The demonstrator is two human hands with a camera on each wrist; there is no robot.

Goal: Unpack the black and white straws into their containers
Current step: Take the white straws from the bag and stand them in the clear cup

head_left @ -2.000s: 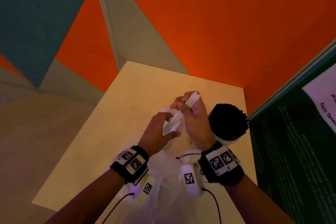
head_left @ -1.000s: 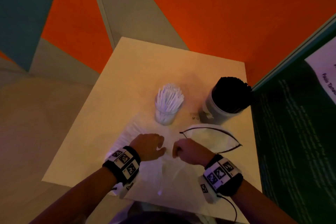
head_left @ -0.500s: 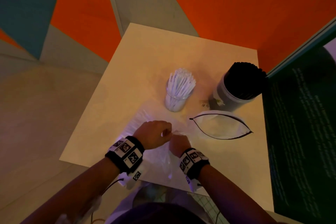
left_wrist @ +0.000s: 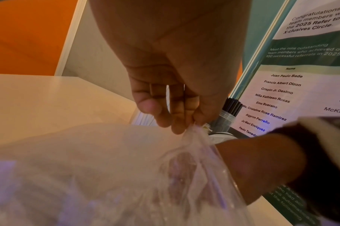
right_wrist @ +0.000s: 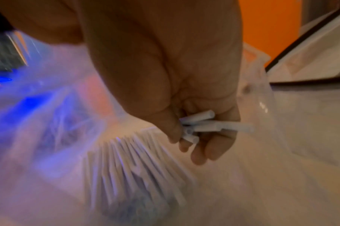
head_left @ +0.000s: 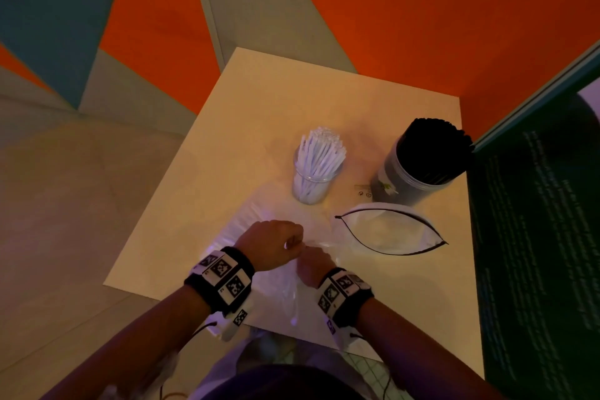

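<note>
A clear plastic bag [head_left: 285, 292] of white straws [right_wrist: 134, 165] lies on the table's near edge. My left hand [head_left: 292, 242] pinches the bag's open rim [left_wrist: 192, 130] and holds it up. My right hand [head_left: 313, 263] reaches into the bag, and in the right wrist view this right hand [right_wrist: 188, 140] grips a few white straws [right_wrist: 202, 122]. Further back, a clear glass [head_left: 311, 188] stands packed with white straws [head_left: 321, 149]. To its right is a grey canister [head_left: 396, 178] full of black straws [head_left: 435, 149].
An empty flat pouch with a black zip edge [head_left: 389, 234] lies open in front of the grey canister. The small beige table [head_left: 253, 127] has edges close on every side. A dark green poster board [head_left: 535, 237] stands against its right side.
My right hand left a bundle of white straws in the glass, then both hands drew back to the bag. The left now pinches the rim and the right is inside, gripping straws.
</note>
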